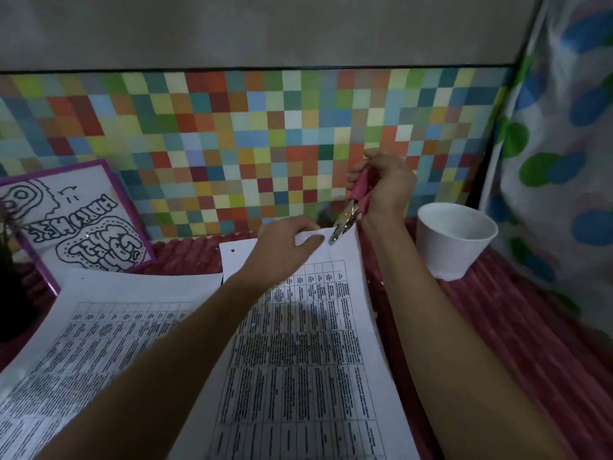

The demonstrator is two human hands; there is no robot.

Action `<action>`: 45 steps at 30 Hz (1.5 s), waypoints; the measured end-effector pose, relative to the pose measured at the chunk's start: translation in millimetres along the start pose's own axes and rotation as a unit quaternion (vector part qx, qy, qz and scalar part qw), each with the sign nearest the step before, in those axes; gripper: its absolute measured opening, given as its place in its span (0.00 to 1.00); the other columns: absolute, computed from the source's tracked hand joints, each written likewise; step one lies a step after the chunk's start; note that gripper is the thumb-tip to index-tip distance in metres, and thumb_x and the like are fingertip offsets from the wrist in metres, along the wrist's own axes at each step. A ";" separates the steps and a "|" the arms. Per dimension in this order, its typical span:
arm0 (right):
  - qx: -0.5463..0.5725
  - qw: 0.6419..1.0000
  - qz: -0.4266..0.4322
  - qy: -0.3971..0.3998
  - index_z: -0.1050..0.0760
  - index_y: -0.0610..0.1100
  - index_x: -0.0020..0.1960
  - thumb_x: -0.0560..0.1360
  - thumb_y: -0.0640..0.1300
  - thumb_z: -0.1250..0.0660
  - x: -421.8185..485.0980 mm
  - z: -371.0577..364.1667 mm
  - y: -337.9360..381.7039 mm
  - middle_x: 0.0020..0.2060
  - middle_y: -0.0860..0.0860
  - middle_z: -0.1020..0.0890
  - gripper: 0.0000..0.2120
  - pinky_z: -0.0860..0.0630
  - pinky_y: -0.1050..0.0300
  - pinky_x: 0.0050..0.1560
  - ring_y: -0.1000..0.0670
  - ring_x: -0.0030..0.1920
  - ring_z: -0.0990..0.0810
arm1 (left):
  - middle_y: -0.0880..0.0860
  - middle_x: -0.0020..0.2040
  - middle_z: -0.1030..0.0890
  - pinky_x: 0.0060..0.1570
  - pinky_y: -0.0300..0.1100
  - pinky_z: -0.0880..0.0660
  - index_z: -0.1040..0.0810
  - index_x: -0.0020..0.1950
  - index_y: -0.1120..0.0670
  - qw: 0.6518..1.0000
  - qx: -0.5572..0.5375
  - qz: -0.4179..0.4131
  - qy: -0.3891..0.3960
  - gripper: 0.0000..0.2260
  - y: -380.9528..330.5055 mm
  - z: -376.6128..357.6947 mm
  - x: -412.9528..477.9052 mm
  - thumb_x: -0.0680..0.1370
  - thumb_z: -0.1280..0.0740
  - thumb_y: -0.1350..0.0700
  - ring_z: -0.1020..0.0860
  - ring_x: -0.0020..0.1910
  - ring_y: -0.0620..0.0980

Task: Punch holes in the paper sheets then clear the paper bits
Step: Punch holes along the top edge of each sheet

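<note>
As my left hand (285, 247) pinches the sheet (298, 327) left of the white cup (454, 237), my right hand (384, 184), clamped on the punch (348, 217), must squeeze the next hole.

Left grip (285, 249), right grip (386, 185) bare; forearms (166, 360) bare.

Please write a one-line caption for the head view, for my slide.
The right hand grips a pink-handled hole punch at the far edge of a printed sheet that the left hand holds.
</note>
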State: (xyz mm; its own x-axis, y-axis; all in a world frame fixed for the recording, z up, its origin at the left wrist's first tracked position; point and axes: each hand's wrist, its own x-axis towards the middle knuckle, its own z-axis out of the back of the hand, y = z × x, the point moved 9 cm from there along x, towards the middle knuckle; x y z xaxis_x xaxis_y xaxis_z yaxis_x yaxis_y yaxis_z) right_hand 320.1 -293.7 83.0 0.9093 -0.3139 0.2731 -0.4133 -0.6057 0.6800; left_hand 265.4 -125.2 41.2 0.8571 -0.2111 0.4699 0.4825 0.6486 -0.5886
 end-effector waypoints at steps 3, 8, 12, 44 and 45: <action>0.025 0.997 -0.061 0.034 0.28 0.36 0.45 0.63 0.35 0.42 -0.1 -6.7 -6.7 0.30 0.42 0.26 0.12 0.32 0.58 0.29 0.47 0.27 0.29 | 0.38 0.34 0.23 0.44 0.45 0.30 0.19 0.47 0.51 1.000 -0.025 0.011 -0.007 0.07 -2.3 -2.0 -0.3 0.79 0.33 0.49 0.26 0.34 0.37; -0.020 0.993 -0.093 0.065 0.29 0.36 0.46 0.69 0.30 0.48 -2.5 -11.1 -5.4 0.31 0.42 0.26 0.11 0.30 0.55 0.32 0.46 0.28 0.29 | 0.35 0.30 0.25 0.60 0.57 0.33 0.18 0.46 0.49 0.999 0.024 -0.014 -0.035 0.09 -10.4 4.6 -1.6 0.79 0.35 0.47 0.28 0.33 0.36; -0.046 0.994 -0.074 0.065 0.28 0.35 0.47 0.68 0.28 0.49 -0.4 -9.7 -0.4 0.31 0.41 0.25 0.14 0.25 0.56 0.31 0.46 0.28 0.27 | 0.37 0.35 0.25 0.56 0.44 0.43 0.18 0.48 0.50 0.993 0.091 -0.034 -0.064 0.07 -19.0 13.4 -2.6 0.79 0.34 0.49 0.25 0.39 0.43; -0.108 0.987 -0.047 0.112 0.25 0.39 0.51 0.65 0.27 0.45 -6.1 -31.6 16.5 0.33 0.44 0.22 0.19 0.27 0.56 0.31 0.47 0.28 0.27 | 0.45 0.37 0.21 0.56 0.49 0.41 0.25 0.39 0.46 0.985 0.139 -0.012 -0.098 0.10 -15.9 24.7 -8.4 0.78 0.35 0.45 0.26 0.43 0.47; -0.179 0.973 -0.031 0.144 0.23 0.41 0.53 0.68 0.28 0.42 -6.4 -32.0 24.0 0.34 0.46 0.22 0.19 0.29 0.58 0.29 0.48 0.27 0.27 | 0.45 0.37 0.21 0.56 0.49 0.41 0.24 0.39 0.47 0.988 0.127 -0.015 -0.091 0.11 -14.3 25.4 -8.5 0.79 0.35 0.44 0.26 0.42 0.47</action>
State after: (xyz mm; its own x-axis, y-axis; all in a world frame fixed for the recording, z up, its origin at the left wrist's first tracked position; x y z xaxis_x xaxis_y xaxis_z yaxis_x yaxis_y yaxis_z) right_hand 305.8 -282.9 119.3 0.9293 -0.0360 0.3675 -0.3601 -0.3081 0.8806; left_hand 246.7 -114.0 62.3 0.7858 -0.1135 0.6079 0.4265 0.8113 -0.3999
